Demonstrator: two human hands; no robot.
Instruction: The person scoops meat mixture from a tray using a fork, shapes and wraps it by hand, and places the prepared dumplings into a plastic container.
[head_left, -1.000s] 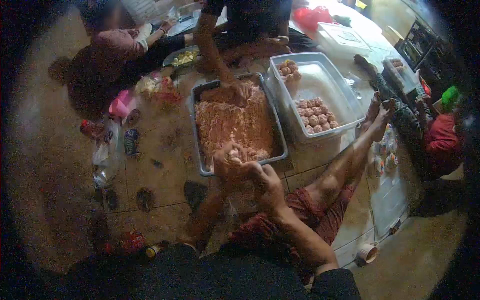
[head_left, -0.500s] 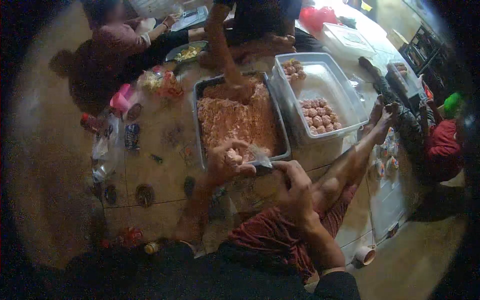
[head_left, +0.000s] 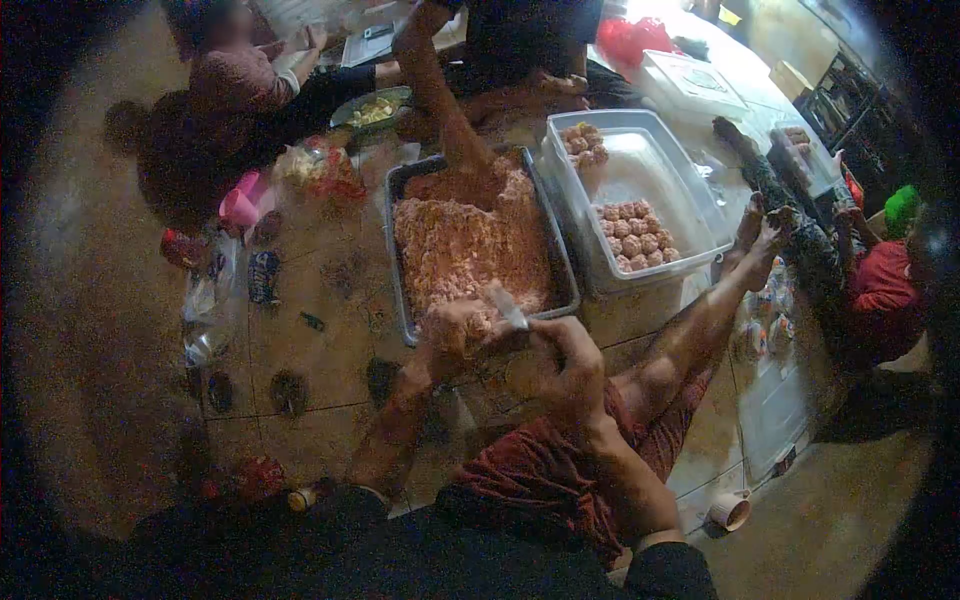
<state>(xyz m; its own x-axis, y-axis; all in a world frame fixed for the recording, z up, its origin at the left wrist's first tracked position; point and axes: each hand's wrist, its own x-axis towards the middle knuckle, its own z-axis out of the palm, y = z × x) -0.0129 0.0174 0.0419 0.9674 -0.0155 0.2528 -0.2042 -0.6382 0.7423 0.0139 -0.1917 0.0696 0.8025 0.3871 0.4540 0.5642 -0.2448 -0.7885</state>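
A deep tray (head_left: 402,300) of ground meat mixture (head_left: 470,245) lies in front of me. My left hand (head_left: 450,335) is closed around a lump of the mixture at the tray's near edge, and bits of meat show by its fingers. My right hand (head_left: 572,362) pinches a small spoon-like utensil (head_left: 510,309), whose pale shiny end points toward the left hand; its exact kind is blurred. To the right of the tray, a clear plastic box (head_left: 690,170) holds meatballs (head_left: 637,238) in rows at its near end and a smaller cluster in its far left corner.
Across from me, a person's arm (head_left: 455,120) reaches into the tray. Another person (head_left: 245,80) sits at the far left beside a bowl (head_left: 372,108) of pale pieces. A pink cup (head_left: 243,205) and packets lie left. My bare foot (head_left: 765,240) is right of the box; a cup (head_left: 730,512) lies near right.
My left hand has closed more over the lump of meat. My right hand and the utensil have shifted slightly left. The other person's hand stays in the tray.
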